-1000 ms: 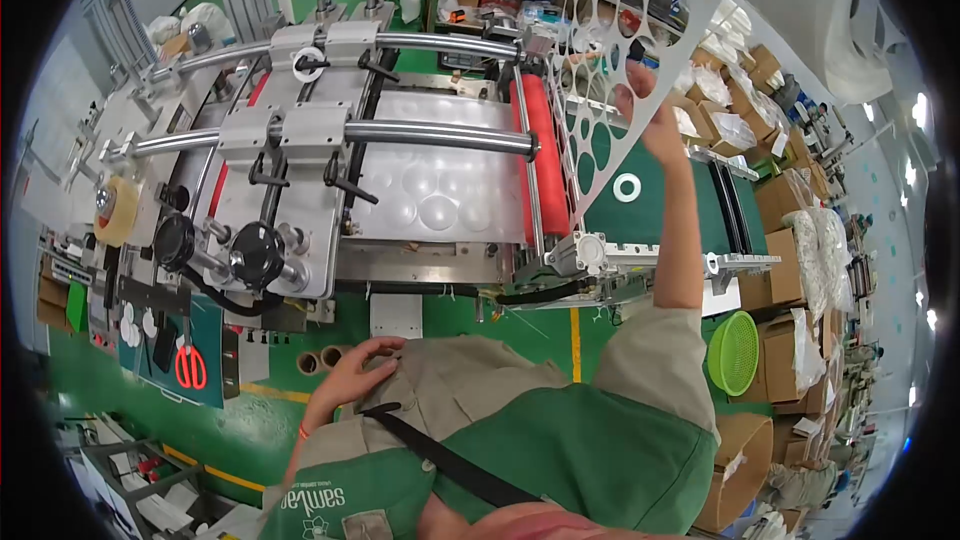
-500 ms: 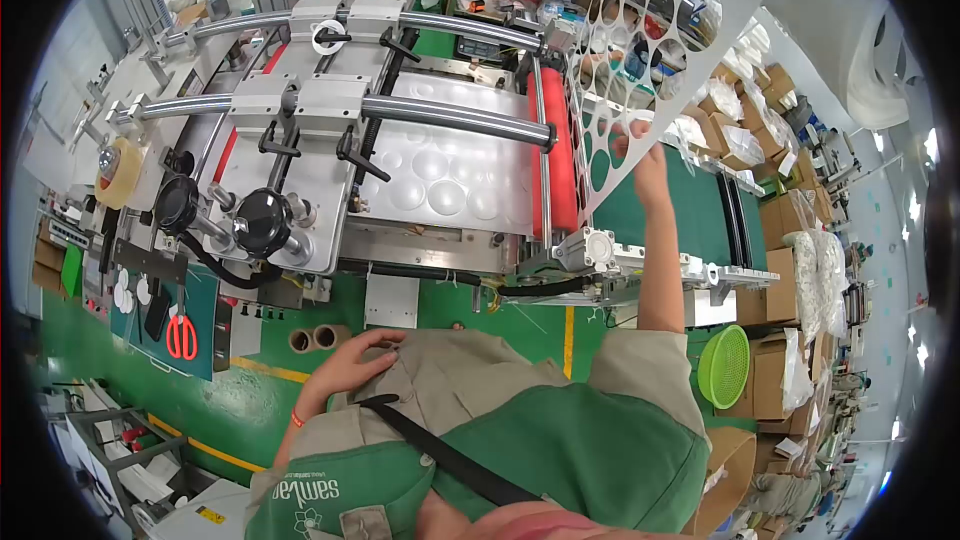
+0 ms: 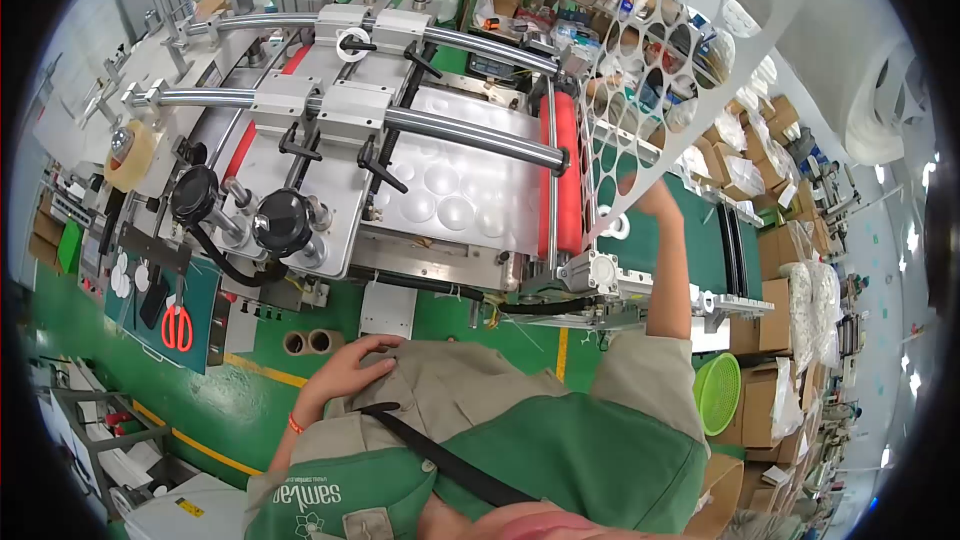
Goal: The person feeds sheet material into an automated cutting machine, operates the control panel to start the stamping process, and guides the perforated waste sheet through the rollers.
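My right hand (image 3: 650,198) reaches over the green conveyor belt (image 3: 655,250), close to the edge of a white sheet full of round holes (image 3: 690,90). Its fingers are blurred and partly behind the sheet, so what they hold, if anything, is unclear. White rings (image 3: 615,225) lie on the belt just below that hand, beside the machine's red roller (image 3: 567,175). My left hand (image 3: 352,370) rests on the beige cloth at my waist, fingers stretched out, holding nothing. Left of the roller, clear material with round shapes (image 3: 440,180) lies on the machine bed.
Black knobs (image 3: 280,220) and steel bars (image 3: 470,135) stand out from the machine on the left. Red-handled scissors (image 3: 177,328) lie on a green mat. A green basket (image 3: 718,393) and cardboard boxes (image 3: 762,390) are at the right. Two cardboard tubes (image 3: 310,342) are below the machine.
My right hand has come down from the holed sheet toward the belt. White rings now show on the belt there. My left hand stays at my waist; the whole view has shifted slightly.
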A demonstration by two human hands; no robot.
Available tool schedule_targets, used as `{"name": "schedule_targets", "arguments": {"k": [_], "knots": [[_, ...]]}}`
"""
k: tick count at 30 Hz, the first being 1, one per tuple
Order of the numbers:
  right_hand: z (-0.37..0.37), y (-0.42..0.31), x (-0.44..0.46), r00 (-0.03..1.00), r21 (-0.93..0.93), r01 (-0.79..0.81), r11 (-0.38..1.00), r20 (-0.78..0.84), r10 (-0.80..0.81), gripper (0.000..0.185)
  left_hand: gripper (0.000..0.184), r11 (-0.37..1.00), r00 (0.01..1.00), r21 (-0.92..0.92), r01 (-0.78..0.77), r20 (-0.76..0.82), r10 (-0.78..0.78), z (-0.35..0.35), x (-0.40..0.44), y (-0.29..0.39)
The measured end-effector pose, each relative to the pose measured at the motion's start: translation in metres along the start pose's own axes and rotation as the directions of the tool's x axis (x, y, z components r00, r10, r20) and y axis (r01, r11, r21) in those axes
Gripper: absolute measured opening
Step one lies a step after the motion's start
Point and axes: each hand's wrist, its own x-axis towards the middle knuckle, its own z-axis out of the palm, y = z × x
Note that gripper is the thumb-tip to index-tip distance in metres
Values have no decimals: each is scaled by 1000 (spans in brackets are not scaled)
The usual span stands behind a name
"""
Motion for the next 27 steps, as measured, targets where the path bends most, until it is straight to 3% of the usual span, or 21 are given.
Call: {"name": "schedule_targets", "arguments": {"k": [1, 2, 3, 4, 6, 7, 8, 10, 11, 12, 15, 17, 18, 20, 21, 22, 23, 25, 27], "knots": [[-18, -31, 20, 983, 10, -155, 988, -101, 155, 23, 42, 1000, 1000, -1, -14, -8, 14, 0, -1, -4], [-17, -6, 50, 944, 120, -18, 993, -326, 56, 25, 41, 1000, 1000, 5, 9, -12, -9, -1, -3, -1], [-22, 9, 79, 881, 162, 223, 961, -456, -127, 41, 41, 1000, 1000, -4, -9, -20, 8, 0, -4, -3], [-59, -66, 74, 879, 247, 284, 926, -452, -149, 49, 41, 1000, 999, -12, -25, -36, 24, 0, -6, -6], [-71, -38, 120, 932, 441, 292, 849, -329, -150, 54, 40, 999, 998, 8, -40, -54, 41, 0, -6, 0], [-84, -65, 123, 938, 431, 285, 856, -311, -155, 54, 40, 999, 997, 8, -42, -66, 42, 0, -5, -1], [-90, -70, 140, 764, 53, 563, 825, -416, -494, 49, 40, 999, 996, 7, -43, -80, 43, 0, -6, -3], [-98, -63, 146, 947, 291, 302, 908, -202, -250, 32, 40, 999, 994, 37, -4, -113, 9, 1, -10, 3], [-102, -60, 149, 990, 363, 138, 922, -85, -115, 25, 40, 999, 994, 46, 5, -112, 0, 1, -11, 6], [-98, -47, 146, 987, 463, 114, 879, -153, -47, 27, 40, 997, 995, 77, 11, -104, -3, 1, -12, 3], [-81, -45, 122, 886, 528, 190, 828, -456, 87, 15, 41, 1000, 993, 4, 27, -119, -26, 6, -14, -4], [-67, -21, 118, 833, 471, 220, 854, -546, 87, 16, 41, 999, 992, 15, 36, -121, -34, 7, -15, -8], [-56, 10, 124, 851, 521, 253, 815, -521, 69, 18, 41, 999, 991, 14, 35, -130, -33, 8, -16, -11], [-33, 9, 124, 824, 704, 369, 606, -549, 136, 24, 41, 999, 987, 21, 43, -159, -39, 10, -17, -10], [-30, -25, 117, 834, 709, 300, 638, -519, 185, 30, 41, 999, 988, -2, 37, -152, -37, 9, -16, -9], [-22, -55, 114, 829, 768, 303, 563, -505, 242, 34, 40, 999, 986, 3, 35, -160, -35, 9, -15, -8], [-14, -48, 123, 853, 776, 369, 511, -502, 145, 32, 40, 999, 985, 9, 34, -168, -32, 9, -14, -7], [-1, -37, 137, 869, 737, 405, 542, -494, 21, 29, 40, 999, 985, 12, 39, -170, -36, 9, -13, -4], [2, -35, 143, 756, 571, 485, 662, -654, 9, 26, 40, 999, 986, 36, 37, -167, -31, 9, -11, -1]]}}
